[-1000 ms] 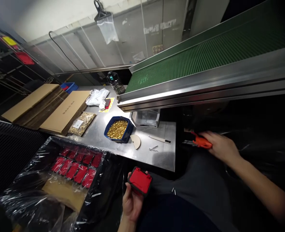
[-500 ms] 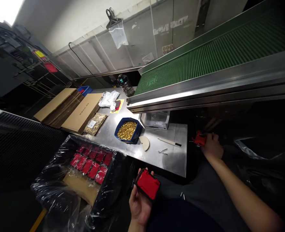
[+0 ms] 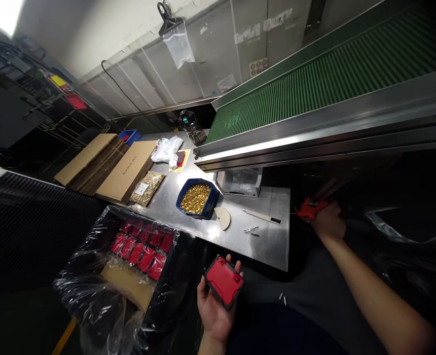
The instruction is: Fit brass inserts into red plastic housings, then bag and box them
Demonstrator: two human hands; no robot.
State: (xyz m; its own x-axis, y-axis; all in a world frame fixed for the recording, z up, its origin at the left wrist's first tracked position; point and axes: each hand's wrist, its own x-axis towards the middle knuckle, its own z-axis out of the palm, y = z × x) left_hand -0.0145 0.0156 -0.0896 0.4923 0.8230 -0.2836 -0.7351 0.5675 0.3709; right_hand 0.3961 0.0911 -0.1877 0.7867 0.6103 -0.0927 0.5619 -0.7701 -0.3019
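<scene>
My left hand (image 3: 216, 315) holds a red panel with a black rim (image 3: 224, 281), flat and roughly rectangular, tilted on the palm. My fingers show past its far edge and the thumb lies along its left side. Out to the right, beyond the table's end, my right hand (image 3: 328, 222) is wrapped around a red hand tool (image 3: 308, 210). A thin tip points left from the tool; its exact kind is hard to make out in the dark.
A metal table (image 3: 268, 244) bears a blue bin of gold-coloured small parts (image 3: 197, 198), a white-handled tool (image 3: 261, 216) and cardboard stacks (image 3: 127, 167). Left of me, a plastic-lined box (image 3: 92, 246) holds several red panels. A green conveyor (image 3: 277, 106) slopes above the table.
The panel in my left hand has turned, its red face now more toward me. My right hand has shifted slightly, and more of the red tool shows.
</scene>
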